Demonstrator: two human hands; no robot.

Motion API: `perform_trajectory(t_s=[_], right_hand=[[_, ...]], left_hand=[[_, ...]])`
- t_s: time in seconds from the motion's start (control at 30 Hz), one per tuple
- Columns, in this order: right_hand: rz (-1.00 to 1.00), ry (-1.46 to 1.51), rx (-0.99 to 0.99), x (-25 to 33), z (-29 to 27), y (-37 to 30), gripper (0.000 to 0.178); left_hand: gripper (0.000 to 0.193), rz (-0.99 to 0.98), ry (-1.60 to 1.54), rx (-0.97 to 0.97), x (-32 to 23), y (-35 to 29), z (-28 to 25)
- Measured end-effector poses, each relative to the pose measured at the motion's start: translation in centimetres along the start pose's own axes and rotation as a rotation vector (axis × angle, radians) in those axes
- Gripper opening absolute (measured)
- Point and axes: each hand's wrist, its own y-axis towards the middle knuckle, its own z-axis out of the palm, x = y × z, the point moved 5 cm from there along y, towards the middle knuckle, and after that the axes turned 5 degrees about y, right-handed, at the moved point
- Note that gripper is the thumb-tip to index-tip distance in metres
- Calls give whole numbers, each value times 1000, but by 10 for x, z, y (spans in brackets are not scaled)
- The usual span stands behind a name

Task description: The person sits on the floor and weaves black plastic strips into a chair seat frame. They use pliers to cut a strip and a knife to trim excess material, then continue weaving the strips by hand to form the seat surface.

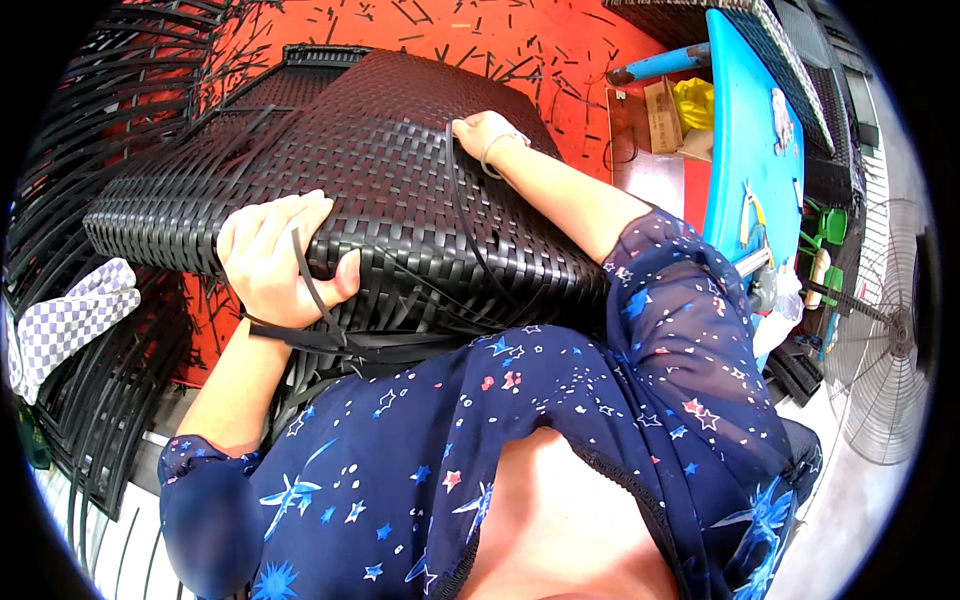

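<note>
A large black wicker piece [390,165], woven from flat plastic strips, lies tilted across the space before me. My left hand [270,255] grips its near left edge, fingers over the top and thumb at the side. A loose black strip [312,285] runs past that thumb. Higher up on the woven face, my right hand [482,138] is closed in a pinch on a long, thin black strip [462,205], which curves down over the weave toward my body. More loose strips [400,345] gather at the near side against my shirt.
Bundles of long black strips [100,130] hang at the left beside a checkered cloth [75,320]. Cut scraps litter the red floor [560,50]. At the right stands a blue table [735,170] with tools, near a fan [890,330] and a yellow bag [694,103].
</note>
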Motion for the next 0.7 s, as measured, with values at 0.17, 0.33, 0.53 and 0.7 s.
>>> perform_trajectory(t_s=[0.17,0.33,0.53,0.7], right_hand=[[-90,88,-56,6,0,-11,42],[-335,-118,-108,40,-29,-53,41],[-404,-151,-167,46,-45,-83,45],[-494,-213,-207,45,-45,-89,45]], left_hand=[[44,-18,4,-15,5,-5,0],[50,-22,42,-6,7,-11,-1],[54,-5,21,-38,7,-16,-7],[52,-21,-13,-89,7,-17,-8]])
